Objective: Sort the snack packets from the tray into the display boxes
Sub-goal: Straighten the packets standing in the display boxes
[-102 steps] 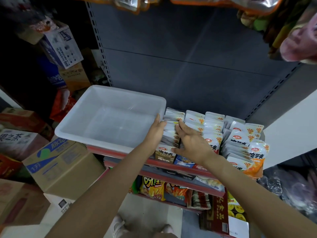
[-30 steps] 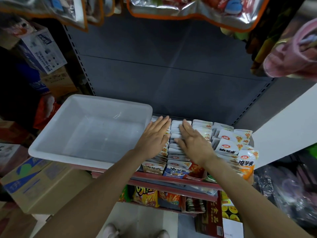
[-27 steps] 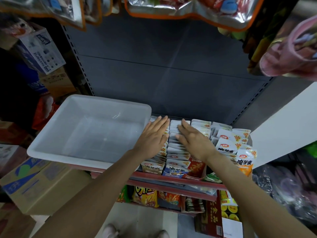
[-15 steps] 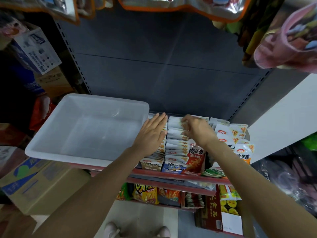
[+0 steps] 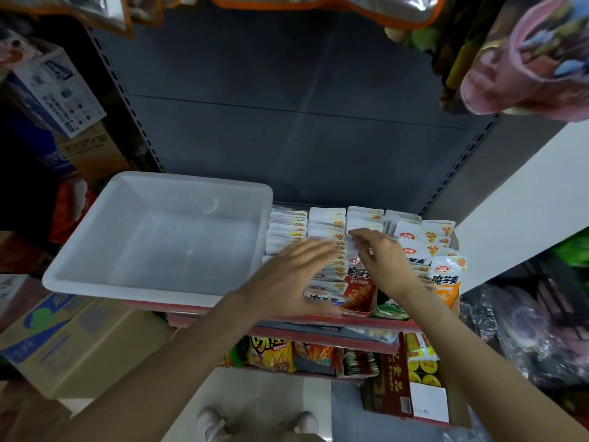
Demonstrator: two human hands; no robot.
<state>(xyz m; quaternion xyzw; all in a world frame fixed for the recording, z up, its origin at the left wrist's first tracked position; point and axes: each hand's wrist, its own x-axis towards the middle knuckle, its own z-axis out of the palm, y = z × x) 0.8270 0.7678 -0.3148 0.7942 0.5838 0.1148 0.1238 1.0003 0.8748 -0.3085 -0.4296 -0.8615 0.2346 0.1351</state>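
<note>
At centre frame the right hand [image 5: 384, 263] curls its fingers and thumb together over a row of white snack packets [image 5: 363, 218]; it seems to pinch a packet top, though the contact is too small to confirm. Just left of it, the left hand [image 5: 293, 275] lies flat with fingers straight and spread, blurred, resting on or just above the neighbouring rows, probably to hold them upright while the right hand adjusts one.

The packets stand on edge in tight rows inside display boxes [image 5: 357, 309] at the centre and centre right, along the shelf's red front edge [image 5: 318, 320]. An orange-fronted packet [image 5: 446, 282] stands at the right end of the rows.

Touching the rows on their left, the white tray [image 5: 63, 275] fills the left middle of the frame, and no packets show in it, so sorting looks nearly finished. It overhangs the shelf front, above cardboard cartons [image 5: 57, 339] at lower left.

Open room lies above the rows, before the grey back panel [image 5: 302, 122]. Hanging bags [image 5: 526, 59] crowd the upper right.
</note>
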